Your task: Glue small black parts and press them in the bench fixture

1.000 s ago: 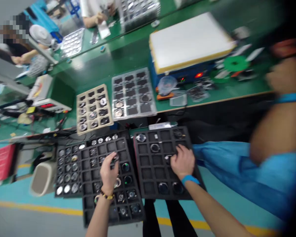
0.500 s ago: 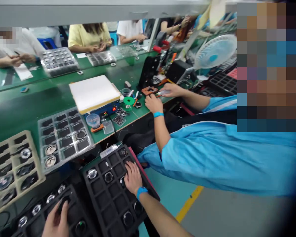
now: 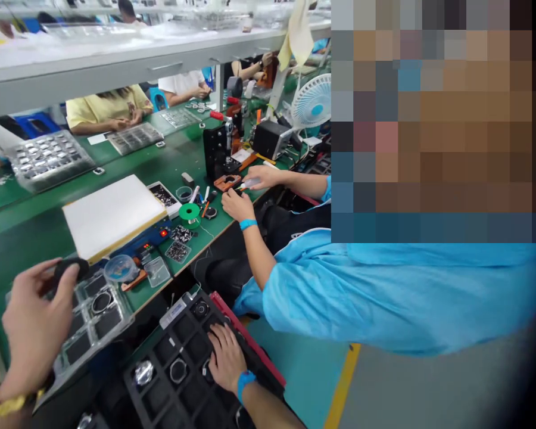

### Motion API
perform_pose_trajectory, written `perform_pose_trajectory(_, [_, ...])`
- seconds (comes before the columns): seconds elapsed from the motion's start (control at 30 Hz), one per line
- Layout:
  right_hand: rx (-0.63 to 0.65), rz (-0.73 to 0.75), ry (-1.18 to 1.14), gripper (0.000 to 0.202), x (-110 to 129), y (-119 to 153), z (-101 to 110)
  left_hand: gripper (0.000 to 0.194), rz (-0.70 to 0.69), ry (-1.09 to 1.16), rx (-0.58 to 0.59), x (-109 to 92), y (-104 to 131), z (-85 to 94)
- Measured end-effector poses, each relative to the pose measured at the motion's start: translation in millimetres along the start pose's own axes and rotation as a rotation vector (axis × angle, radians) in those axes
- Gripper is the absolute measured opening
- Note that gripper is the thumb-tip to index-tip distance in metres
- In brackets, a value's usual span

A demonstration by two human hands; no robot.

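Workbench (image 3: 31, 241) scene, head view: the worker's left hand (image 3: 33, 322), between eight and nine o'clock, pinches a dark round piece (image 3: 81, 266) between thumb and fingers, raised in front of a clear tray (image 3: 88, 328). Well apart from it, between six and seven o'clock, the right hand (image 3: 227, 360) lies across a black tray (image 3: 192, 393), fingers extended; whether it grips the small part (image 3: 206, 372) beside its thumb, I cannot tell. Other round parts sit in separate compartments of that tray, among them a silvery one (image 3: 143, 373) at seven o'clock. A blue band (image 3: 244, 384) circles the right wrist. At nine o'clock stands a white-topped box (image 3: 114, 214), its red light glowing; nearer the center is a green spool (image 3: 189, 213). A co-worker in blue sleeves (image 3: 312, 298), at four o'clock, has both hands near an orange fixture (image 3: 227, 182).
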State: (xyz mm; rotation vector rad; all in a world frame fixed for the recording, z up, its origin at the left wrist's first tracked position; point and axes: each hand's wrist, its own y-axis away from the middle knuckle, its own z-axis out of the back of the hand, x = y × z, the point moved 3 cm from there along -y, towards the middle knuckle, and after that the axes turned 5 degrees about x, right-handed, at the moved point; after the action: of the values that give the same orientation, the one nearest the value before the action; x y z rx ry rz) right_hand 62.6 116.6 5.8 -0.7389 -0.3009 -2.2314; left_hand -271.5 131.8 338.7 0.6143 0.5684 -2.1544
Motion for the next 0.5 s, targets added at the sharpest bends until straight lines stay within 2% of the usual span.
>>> perform_pose_trajectory(0.07, [0.011,-0.014,-0.016,0.053,-0.3,0.3,-1.0,0.072,-0.035,-0.077,0.023,-22.5,-31.5,-6.2])
perform_pose_trajectory(0.17, [0.026,-0.023,-0.035,0.052,0.0,0.6,-1.8,0.077,-0.052,-0.168,0.063,-36.9,-70.4,-21.0])
perform_pose_trajectory(0.3, [0.042,-0.034,-0.053,0.055,1.1,0.5,-0.3,0.082,-0.077,-0.291,0.118,-38.1,-108.6,-43.1])
perform_pose_trajectory(0.5, [0.104,-0.042,-0.016,0.054,2.6,0.0,6.1,0.081,-0.245,-0.382,0.132,-27.7,-141.0,-69.0])
